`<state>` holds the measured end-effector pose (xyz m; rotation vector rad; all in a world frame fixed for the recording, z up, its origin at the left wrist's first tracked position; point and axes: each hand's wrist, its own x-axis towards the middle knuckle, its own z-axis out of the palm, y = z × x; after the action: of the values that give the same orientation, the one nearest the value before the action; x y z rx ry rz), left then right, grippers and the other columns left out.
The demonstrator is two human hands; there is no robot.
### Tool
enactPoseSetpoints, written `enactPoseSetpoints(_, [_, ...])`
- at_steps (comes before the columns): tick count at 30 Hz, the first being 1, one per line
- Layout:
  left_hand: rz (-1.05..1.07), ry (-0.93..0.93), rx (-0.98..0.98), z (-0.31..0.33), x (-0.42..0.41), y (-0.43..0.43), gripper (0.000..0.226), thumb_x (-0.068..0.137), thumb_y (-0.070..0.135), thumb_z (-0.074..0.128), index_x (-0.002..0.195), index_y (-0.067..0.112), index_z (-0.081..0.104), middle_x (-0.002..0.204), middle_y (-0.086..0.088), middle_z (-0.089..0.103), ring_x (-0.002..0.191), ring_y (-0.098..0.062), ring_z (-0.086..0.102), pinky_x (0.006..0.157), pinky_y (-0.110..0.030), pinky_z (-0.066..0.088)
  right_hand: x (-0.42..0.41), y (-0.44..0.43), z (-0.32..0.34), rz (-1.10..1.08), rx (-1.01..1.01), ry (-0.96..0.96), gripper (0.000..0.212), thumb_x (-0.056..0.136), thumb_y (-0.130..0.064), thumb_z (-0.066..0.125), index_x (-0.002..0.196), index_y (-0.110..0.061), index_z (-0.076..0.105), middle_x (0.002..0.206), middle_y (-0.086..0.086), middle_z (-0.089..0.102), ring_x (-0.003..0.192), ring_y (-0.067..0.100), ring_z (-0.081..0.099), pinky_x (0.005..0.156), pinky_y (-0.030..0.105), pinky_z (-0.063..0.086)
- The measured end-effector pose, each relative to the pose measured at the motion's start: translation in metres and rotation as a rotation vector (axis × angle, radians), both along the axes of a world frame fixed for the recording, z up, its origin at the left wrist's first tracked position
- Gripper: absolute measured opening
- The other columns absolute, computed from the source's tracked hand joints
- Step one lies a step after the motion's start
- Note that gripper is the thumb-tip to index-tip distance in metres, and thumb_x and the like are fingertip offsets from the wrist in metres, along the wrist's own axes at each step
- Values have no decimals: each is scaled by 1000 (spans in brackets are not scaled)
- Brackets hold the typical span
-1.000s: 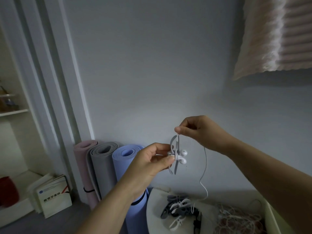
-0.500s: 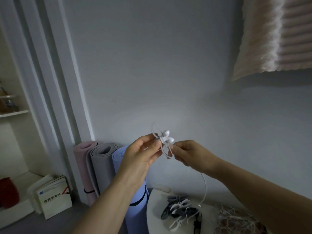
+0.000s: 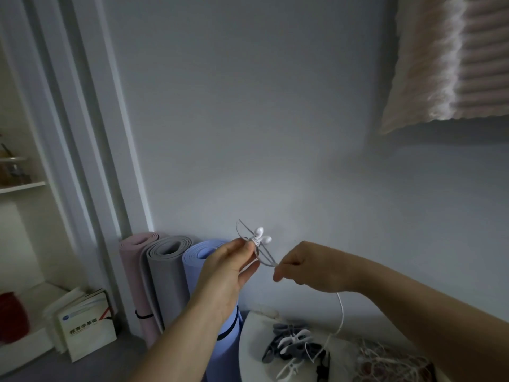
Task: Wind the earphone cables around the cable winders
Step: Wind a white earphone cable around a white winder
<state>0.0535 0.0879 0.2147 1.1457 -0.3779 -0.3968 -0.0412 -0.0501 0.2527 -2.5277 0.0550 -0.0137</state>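
The fingers (image 3: 248,271) of the left hand (image 3: 224,274) are curled, thumb on top, pinching a grey cable winder (image 3: 265,257) by its waist; it is held in the air above the white table (image 3: 244,340) and a little to its left, tilted, one wing up and the other down toward the right hand (image 3: 311,267); the two earbuds (image 3: 261,235) stick out beside the waist, and a few white turns lie round it, so I'd say the buds are lodged and the winding is only just begun. The right hand, also above the table, has its fingertips (image 3: 277,274) closed in a pinch on the earphone cable (image 3: 341,312) just off the lower wing's tip; from under that hand the cable drops in a long loose curve to the table, so most of its length looks unwound. On the table lies a heap of spare winders (image 3: 292,344), grey, dark and white, none wrapped as far as I can see; at the table's right side sits a tangle of cables (image 3: 385,359), which I take for more earphones to be done; by my reckoning the job is near its start. Left of the table rolled mats stand against the wall, the blue mat (image 3: 198,255) nearest; further left some books (image 3: 85,323) lean at the floor.
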Motion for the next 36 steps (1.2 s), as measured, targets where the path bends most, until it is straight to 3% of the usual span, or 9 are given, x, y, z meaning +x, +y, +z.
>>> enactPoseSetpoints(3, [101, -168, 179, -5, 3, -1, 8, 88, 16, 67, 93, 11, 68, 89, 3, 73, 82, -6, 68, 82, -26, 55, -3, 3, 10, 21, -53, 10, 32, 99, -32, 44, 104, -17, 72, 83, 14, 63, 65, 13, 47, 67, 26, 43])
enactPoseSetpoints(6, [217, -367, 374, -10, 3, -1, 13, 85, 16, 71, 91, 25, 63, 91, 12, 68, 87, -2, 64, 85, -24, 51, -4, 4, 22, 3, -145, -108, 29, 99, -27, 44, 100, -18, 72, 74, -1, 63, 52, 1, 46, 53, 13, 36])
enactPoseSetpoints(11, [70, -513, 403, -9, -5, 3, 14, 86, 13, 69, 98, 21, 66, 94, 13, 71, 80, 9, 63, 71, -5, 45, -1, -5, 38, -94, -213, -417, 26, 94, -32, 55, 83, -16, 71, 60, -6, 55, 46, 2, 44, 47, 13, 34])
enactPoseSetpoints(17, [-81, -554, 332, 0, -11, 6, 17, 87, 12, 68, 100, 23, 67, 96, 9, 73, 88, -4, 68, 84, -27, 53, -1, -13, 38, -124, -32, -616, 21, 87, -34, 64, 70, -23, 65, 48, -12, 46, 46, 2, 42, 48, 11, 33])
enactPoseSetpoints(20, [-160, -585, 277, 5, -12, 7, 19, 83, 22, 71, 102, 23, 68, 103, 2, 73, 99, -13, 68, 91, -31, 52, 0, -16, 35, -166, 150, -603, 25, 88, -35, 63, 69, -18, 66, 44, -14, 44, 43, 3, 37, 46, 10, 29])
enactPoseSetpoints(23, [-236, -541, 148, 13, -17, 7, 28, 74, 30, 73, 101, 24, 71, 108, -5, 72, 106, -24, 67, 94, -36, 52, 2, -16, 25, -132, 395, -426, 31, 93, -25, 57, 64, -17, 63, 46, -13, 48, 46, 3, 38, 49, 14, 33])
enactPoseSetpoints(26, [-212, -432, 3, 20, -20, 4, 27, 79, 17, 75, 105, 14, 69, 106, -6, 73, 102, -24, 68, 90, -32, 54, 4, -12, 5, -87, 536, -299, 34, 97, -17, 49, 65, -15, 61, 49, -8, 42, 50, 10, 32, 50, 20, 30])
enactPoseSetpoints(31, [-118, -183, -156, 17, -16, 1, 26, 84, 9, 58, 108, 4, 65, 103, -10, 74, 93, -18, 70, 78, -24, 57, 3, 0, -8, -70, 263, -299, 39, 101, -28, 39, 83, -6, 66, 57, -6, 39, 44, 2, 31, 47, 13, 28])
enactPoseSetpoints(36, [-46, -91, -118, 17, -7, 1, 20, 96, 7, 51, 101, 12, 70, 99, -3, 75, 99, -18, 65, 92, -34, 52, 2, 4, -11, -5, 51, -263, 31, 102, -20, 37, 113, -17, 66, 65, -7, 46, 54, 2, 40, 57, 13, 34])
